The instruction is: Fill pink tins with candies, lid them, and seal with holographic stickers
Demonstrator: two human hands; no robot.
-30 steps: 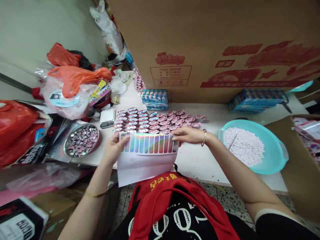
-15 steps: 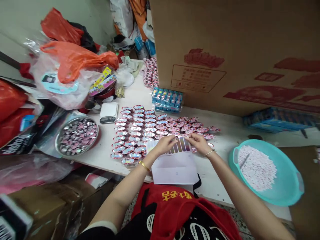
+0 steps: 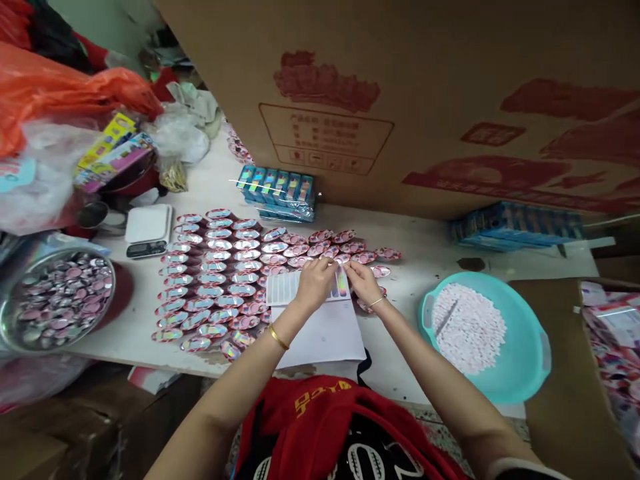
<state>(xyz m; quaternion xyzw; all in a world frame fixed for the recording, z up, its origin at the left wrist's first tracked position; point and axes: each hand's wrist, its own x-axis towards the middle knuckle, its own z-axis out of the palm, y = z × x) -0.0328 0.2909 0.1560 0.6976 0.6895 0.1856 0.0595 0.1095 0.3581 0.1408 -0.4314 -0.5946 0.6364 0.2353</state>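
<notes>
A sheet of stickers with shiny holographic strips at its right end lies on white paper in front of my body. My left hand rests over the sheet, fingers bent and thumb and fingertips pinched at its upper edge. Close beside it, my right hand has its fingertips pinched at the top of a shiny sticker strip. The two hands' fingertips nearly meet. Around the sheet's left and far sides stand rows of small red-and-white packs with shiny labels on top.
At right, a turquoise basin holds small white pieces and a thin stick. A metal bowl of round pink-and-silver pieces sits left, near a white scale. Behind are blue boxes in clear wrap and a big carton.
The view has swung to the right, so the table things appear further left. My left hand has come closer to my right along the sheet, covering more of the shiny strips.
</notes>
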